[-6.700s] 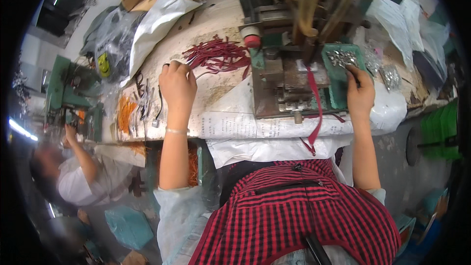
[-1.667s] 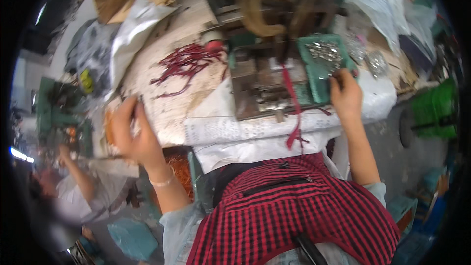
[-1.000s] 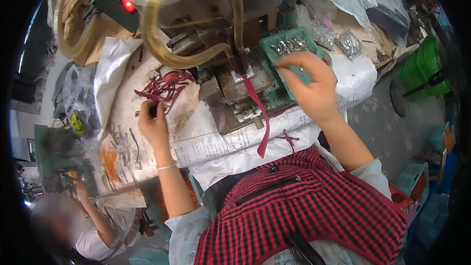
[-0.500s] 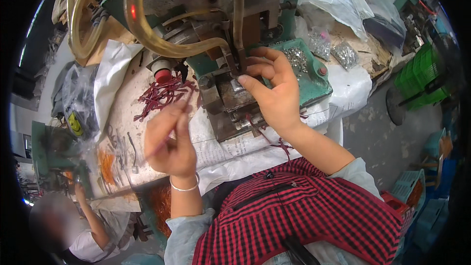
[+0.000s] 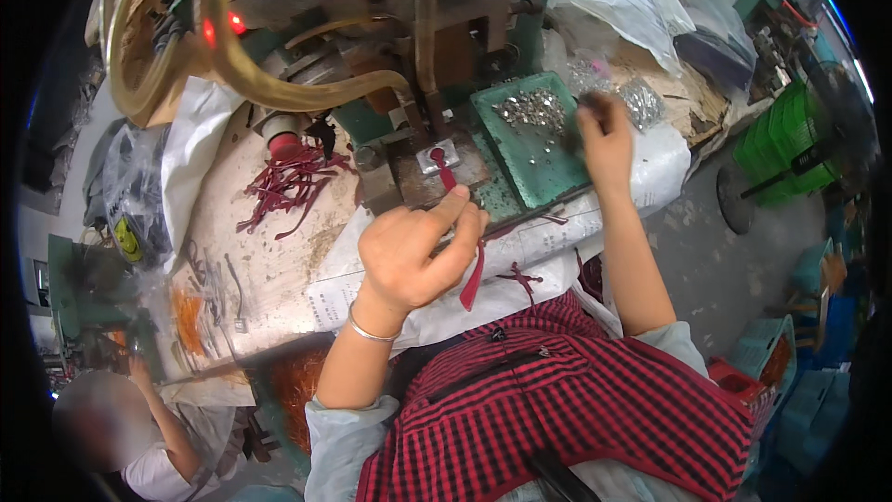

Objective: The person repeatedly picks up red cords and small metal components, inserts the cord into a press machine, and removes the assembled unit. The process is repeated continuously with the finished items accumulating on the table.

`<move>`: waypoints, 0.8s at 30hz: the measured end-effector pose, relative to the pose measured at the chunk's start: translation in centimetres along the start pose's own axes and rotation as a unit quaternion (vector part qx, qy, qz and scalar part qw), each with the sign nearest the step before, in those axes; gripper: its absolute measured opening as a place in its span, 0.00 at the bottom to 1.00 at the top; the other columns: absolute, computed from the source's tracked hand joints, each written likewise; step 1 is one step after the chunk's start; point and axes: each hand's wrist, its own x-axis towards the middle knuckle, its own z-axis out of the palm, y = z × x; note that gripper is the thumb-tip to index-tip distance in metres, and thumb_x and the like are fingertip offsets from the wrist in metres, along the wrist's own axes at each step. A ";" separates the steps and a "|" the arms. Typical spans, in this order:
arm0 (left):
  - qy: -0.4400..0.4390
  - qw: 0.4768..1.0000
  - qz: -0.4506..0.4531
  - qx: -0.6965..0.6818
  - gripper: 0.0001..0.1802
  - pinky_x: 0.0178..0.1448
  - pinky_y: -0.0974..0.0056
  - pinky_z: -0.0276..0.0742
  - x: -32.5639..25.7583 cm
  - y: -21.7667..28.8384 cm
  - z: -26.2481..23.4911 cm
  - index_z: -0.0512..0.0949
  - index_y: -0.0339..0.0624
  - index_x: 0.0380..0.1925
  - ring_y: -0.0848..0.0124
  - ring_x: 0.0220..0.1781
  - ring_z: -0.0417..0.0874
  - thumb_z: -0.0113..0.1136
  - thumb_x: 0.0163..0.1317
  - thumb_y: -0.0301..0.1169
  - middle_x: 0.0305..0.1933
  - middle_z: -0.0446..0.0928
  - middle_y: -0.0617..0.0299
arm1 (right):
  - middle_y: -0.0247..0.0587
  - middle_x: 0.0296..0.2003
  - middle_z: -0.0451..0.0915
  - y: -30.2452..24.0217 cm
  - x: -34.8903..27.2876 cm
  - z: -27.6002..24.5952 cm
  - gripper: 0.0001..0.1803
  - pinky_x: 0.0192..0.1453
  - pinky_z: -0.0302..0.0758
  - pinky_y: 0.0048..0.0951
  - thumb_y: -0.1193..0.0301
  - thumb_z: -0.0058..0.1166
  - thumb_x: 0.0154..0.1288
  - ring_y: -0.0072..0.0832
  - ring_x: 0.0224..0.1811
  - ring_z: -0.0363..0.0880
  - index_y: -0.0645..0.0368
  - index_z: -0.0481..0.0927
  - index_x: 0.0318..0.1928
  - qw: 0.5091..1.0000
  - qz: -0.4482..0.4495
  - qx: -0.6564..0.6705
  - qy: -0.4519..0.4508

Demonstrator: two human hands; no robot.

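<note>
A narrow dark red strap is pinched in my left hand, in front of the machine. Its far end lies on a small shiny metal plate set in the machine's bed, while the other end hangs below my fingers. My right hand is raised at the right rim of a green tray. Motion smears its fingers, and a dark blurred patch beside them cannot be made out. Small silvery metal pieces lie heaped in the tray.
Thick yellowish hoses loop over the machine. A pile of dark red straps lies left of it, beside a red button. Plastic bags sit beyond the tray. Green crates stand at right. Another person works at lower left.
My left hand has moved right, from over the table to the machine's front, with a strap now reaching the plate. My right hand has left the machine for the tray's right side.
</note>
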 end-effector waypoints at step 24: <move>-0.180 0.874 -0.319 0.319 0.05 0.48 0.54 0.70 -8.8 -9.0 -8.5 0.85 0.42 0.30 0.57 0.42 0.76 0.69 0.52 0.26 0.37 0.78 0.59 | 0.45 0.37 0.87 -4.9 -3.0 4.1 0.08 0.48 0.78 0.29 0.74 0.58 0.69 0.33 0.38 0.85 0.63 0.85 0.44 0.992 -0.110 -0.052 -0.044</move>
